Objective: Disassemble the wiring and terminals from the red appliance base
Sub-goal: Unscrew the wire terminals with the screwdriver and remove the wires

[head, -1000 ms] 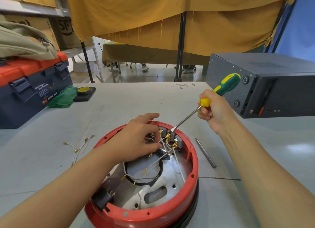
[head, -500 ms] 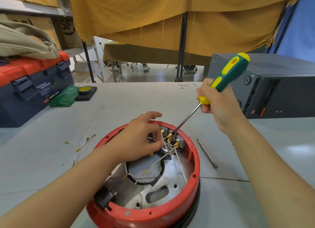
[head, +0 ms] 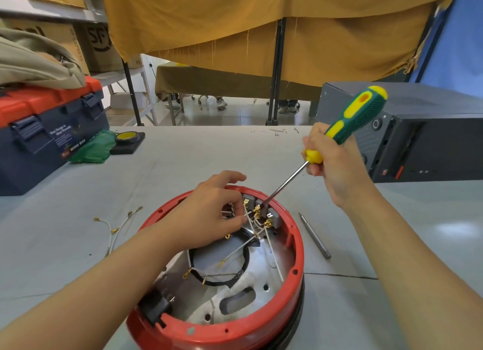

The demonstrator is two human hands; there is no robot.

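Head view puts the round red plastic appliance base (head: 222, 331) on the grey desk (head: 65, 245), straight below me, and I take it as my landmark. At the base's far inner rim sits a row of grey terminal blocks (head: 261, 208) with brass connectors and white wires (head: 274, 260). My right hand (head: 332, 164) is curled firmly round the green-and-yellow-handled screwdriver (head: 350, 122), whose steel tip is down among the brass terminals. My left hand (head: 211, 213) reaches over the base's far-left rim, its fingertips (head: 241, 220) pinching a white wire just beside the blocks, the index finger loose above.

I judge the step to be loosening one terminal screw. To do it well I would keep the tip seated square in the screw, press along the shaft while turning, and hold only gentle tension on the wire, so it slides free once the clamp gives and the blade does not skip onto a neighbouring connector.

Counts: one screwdriver; one slim steel bit (head: 315, 236) lying right of the base; three terminal blocks as far as I can tell; one bundle of loose white leads (head: 115, 229) on the desk left of the base, perhaps two or three leads. One blue toolbox with red lid (head: 49, 130) far left, one dark grey metal case (head: 418, 132) far right.
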